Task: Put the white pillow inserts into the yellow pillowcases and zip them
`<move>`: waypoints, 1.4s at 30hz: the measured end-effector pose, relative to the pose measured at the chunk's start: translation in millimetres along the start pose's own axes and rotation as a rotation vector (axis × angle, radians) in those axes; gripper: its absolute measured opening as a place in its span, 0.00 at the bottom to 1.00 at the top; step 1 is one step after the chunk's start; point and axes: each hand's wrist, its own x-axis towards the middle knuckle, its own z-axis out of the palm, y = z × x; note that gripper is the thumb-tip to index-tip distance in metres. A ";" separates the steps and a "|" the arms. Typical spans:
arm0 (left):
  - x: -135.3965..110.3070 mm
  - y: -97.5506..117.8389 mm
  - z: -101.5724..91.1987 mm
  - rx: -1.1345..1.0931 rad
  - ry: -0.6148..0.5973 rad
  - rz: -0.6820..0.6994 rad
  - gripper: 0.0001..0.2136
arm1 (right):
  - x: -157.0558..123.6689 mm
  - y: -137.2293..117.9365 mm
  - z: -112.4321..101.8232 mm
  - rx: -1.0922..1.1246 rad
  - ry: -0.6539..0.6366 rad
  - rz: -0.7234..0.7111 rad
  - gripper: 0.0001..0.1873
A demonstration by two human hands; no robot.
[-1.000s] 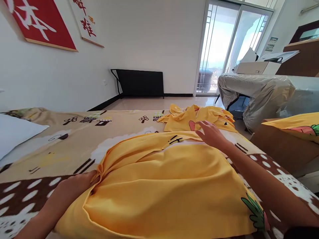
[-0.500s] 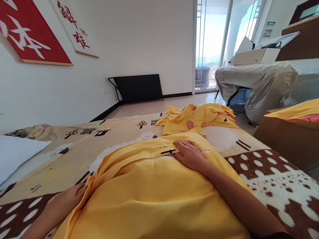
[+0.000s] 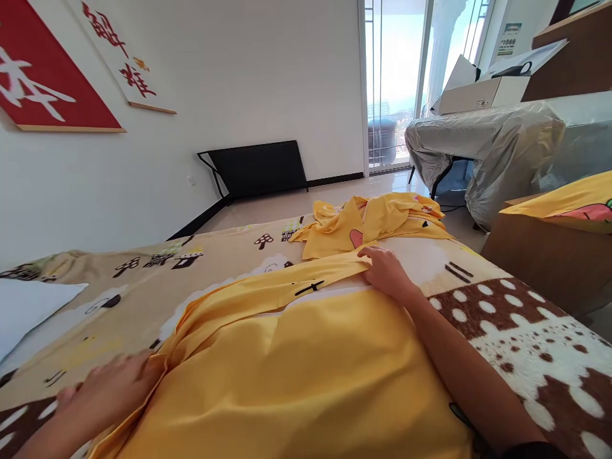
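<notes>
A plump yellow pillowcase (image 3: 296, 382) with a cartoon print lies in front of me on the bed. Something white, apparently a pillow, shows through the slit under its flap. At the far right end of that slit, my right hand (image 3: 388, 274) pinches the flap's edge between thumb and fingers. My left hand (image 3: 112, 386) is closed at the near left edge of the pillowcase, its thumb side hidden by the fabric. Just beyond lies a crumpled yellow cloth (image 3: 377, 223) with a similar print.
A patterned blanket (image 3: 229, 255) covers the bed. A white pillow (image 3: 33, 312) lies at the left. To the right, a printed yellow item (image 3: 568, 201) rests on a cardboard box (image 3: 540, 255). Behind stand a plastic-covered table (image 3: 488, 127) and a black folded frame (image 3: 258, 169).
My right hand has moved from lying flat on the flap to pinching its edge farther right, and the slit gapes wider. My left hand has shifted slightly left and down.
</notes>
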 end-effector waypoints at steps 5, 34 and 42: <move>-26.8 86.5 -79.8 -0.160 0.363 0.439 0.17 | -1.5 -4.7 0.2 0.058 0.008 -0.038 0.24; -6.8 291.9 4.3 -0.607 0.088 1.058 0.19 | 14.6 26.5 9.4 0.076 0.218 -0.015 0.17; -1.3 294.0 -5.2 -0.501 -0.134 1.082 0.19 | 20.2 31.0 17.0 0.243 0.233 0.024 0.12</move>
